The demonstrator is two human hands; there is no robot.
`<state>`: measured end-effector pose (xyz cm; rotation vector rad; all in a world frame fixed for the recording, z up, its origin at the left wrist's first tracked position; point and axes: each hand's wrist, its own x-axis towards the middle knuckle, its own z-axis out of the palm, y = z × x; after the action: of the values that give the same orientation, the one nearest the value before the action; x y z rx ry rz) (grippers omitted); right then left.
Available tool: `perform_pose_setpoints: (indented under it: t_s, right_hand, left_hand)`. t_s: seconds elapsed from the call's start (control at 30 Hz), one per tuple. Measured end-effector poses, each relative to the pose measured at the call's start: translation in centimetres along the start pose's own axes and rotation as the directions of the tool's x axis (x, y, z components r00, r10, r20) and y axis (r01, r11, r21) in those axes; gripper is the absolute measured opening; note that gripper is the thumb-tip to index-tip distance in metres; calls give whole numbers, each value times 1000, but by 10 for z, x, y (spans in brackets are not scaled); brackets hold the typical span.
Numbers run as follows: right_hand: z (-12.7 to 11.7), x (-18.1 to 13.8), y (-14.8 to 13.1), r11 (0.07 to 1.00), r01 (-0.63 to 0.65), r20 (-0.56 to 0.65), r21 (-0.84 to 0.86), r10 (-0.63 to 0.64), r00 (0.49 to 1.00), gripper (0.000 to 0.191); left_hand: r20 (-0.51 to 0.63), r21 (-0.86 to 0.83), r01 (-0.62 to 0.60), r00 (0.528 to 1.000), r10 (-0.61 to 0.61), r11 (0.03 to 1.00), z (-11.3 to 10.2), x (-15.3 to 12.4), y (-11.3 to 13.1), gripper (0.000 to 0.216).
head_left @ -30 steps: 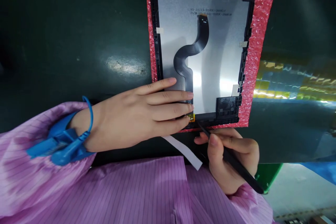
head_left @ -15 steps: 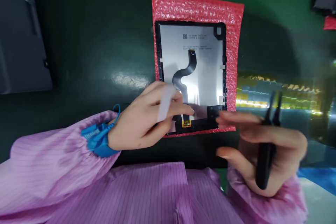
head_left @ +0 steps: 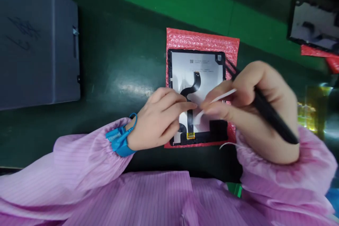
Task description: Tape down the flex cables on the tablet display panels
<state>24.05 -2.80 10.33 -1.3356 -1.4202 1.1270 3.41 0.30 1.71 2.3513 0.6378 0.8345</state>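
- Pinching the strip [head_left: 224, 95] between thumb and forefinger, the right hand [head_left: 261, 130] hangs over the panel's right side.
- Tucked in that same hand, the tweezers [head_left: 272, 118] point far and left, tips parted.
- The left hand [head_left: 156, 122] lies over the panel's left edge, fingers loosely curled, forefinger reaching to the right fingertips; whether it grips the strip, I cannot tell.
- The panel [head_left: 182, 63] lies on red wrap [head_left: 196, 39] on the table [head_left: 119, 63], its cable [head_left: 190, 122] winding to the near edge.
- A box [head_left: 31, 60] stands far left.
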Motion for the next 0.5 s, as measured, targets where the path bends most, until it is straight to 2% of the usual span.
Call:
perform_pose_setpoints:
  t_s: [0.07,0.1,0.17,0.23,0.3,0.5]
  right_hand:
    - [-9,7,2,999,-29,-46,-34,28,999,44]
    - [-12,10,5,995,-70,-19,-71,69,997,44]
    - [-13,15,13,973,-165,104,-164,183,978,45]
    - [-9,19,25,953,-196,220,-231,248,943,48]
    - [-3,22,38,944,-172,252,-283,246,936,49]
    - [5,27,55,936,-112,211,-333,189,959,46]
  left_hand:
    - [-22,51,48,999,-47,998,-6,-1,-5,35]
    - [-32,69,75,997,-73,995,-9,-2,-8,37]
    - [-52,92,121,992,-117,988,-14,-3,-13,38]
    - [-62,104,151,988,-145,983,-17,-5,-15,38]
    - [-60,109,168,985,-162,980,-19,-6,-17,37]
    - [-43,127,132,991,-127,983,-17,-7,-18,33]
